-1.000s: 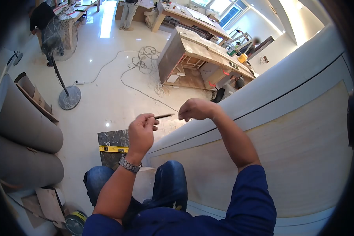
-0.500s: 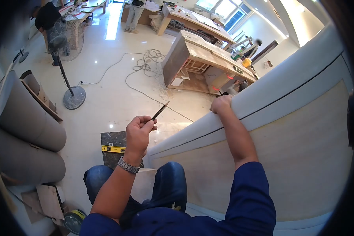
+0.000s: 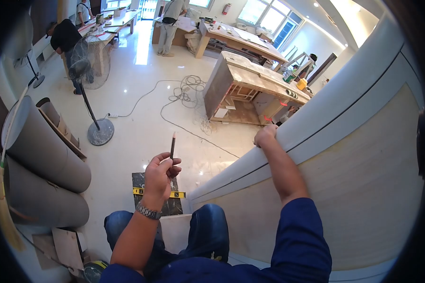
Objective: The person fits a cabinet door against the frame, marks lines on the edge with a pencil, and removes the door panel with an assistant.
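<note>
A dark pencil [image 3: 173, 148] with a light sharpened tip is pinched in my left hand [image 3: 157, 177], which is held up over my knees. It points nearly straight up. My right hand [image 3: 266, 136] is wrapped over the far edge of a large pale panel [image 3: 359, 165] with a rounded, grey-white border; some of its fingers are hidden behind that edge. Below my left hand, a yellow spirit level [image 3: 177, 194] rests across a dark, paint-specked board [image 3: 144, 183] on the floor.
Large grey rolled sheets [image 3: 49, 141] stand at the left, with a broom [image 3: 7, 207] beside them. Beyond is a pedestal fan [image 3: 100, 132]. A coiled cable [image 3: 186, 89] trails over the floor towards an unfinished wooden cabinet [image 3: 243, 94]. Several people are near the workbenches [image 3: 236, 35] at the back.
My left hand has turned the pencil from slanting right to nearly upright and moved slightly left and down. My right hand stays on the panel edge. The view has tilted up a little.
</note>
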Tool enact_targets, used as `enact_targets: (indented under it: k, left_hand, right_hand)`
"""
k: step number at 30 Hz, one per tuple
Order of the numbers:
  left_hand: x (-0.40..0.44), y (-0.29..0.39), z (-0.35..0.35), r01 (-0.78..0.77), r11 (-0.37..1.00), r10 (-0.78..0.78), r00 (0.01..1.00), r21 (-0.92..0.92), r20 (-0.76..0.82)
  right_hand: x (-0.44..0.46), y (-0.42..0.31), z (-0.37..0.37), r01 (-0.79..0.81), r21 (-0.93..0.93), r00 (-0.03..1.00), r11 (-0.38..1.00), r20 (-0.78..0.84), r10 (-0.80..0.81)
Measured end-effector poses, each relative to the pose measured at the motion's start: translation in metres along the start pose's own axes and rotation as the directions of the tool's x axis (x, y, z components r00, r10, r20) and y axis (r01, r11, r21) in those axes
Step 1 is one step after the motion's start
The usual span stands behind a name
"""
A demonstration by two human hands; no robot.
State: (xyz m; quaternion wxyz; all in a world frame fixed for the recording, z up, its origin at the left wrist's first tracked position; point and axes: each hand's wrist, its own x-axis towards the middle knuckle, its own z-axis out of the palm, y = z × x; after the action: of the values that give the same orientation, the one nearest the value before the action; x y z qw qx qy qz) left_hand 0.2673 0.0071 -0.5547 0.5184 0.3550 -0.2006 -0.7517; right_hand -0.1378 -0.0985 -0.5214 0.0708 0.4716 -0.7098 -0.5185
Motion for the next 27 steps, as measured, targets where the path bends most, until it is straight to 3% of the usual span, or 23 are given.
enact_targets:
  k: [10,19,27]
  left_hand:
    - [-0.017,-0.003,0.016,0.027,0.999,-0.021,0.984,-0.028,0.176]
    - [-0.015,-0.01,0.022,-0.015,0.992,-0.024,0.953,0.129,0.301]
    - [-0.019,-0.013,0.026,-0.155,0.88,-0.043,0.916,0.449,0.4]
  right_hand:
    - [-0.01,-0.002,-0.007,-0.002,-0.001,1.0,1.0,-0.025,0.002]
    - [-0.014,-0.002,-0.011,-0.02,0.026,0.999,0.999,-0.032,0.021]
    - [-0.017,-0.002,-0.014,0.012,-0.002,1.0,1.0,-0.015,-0.012]
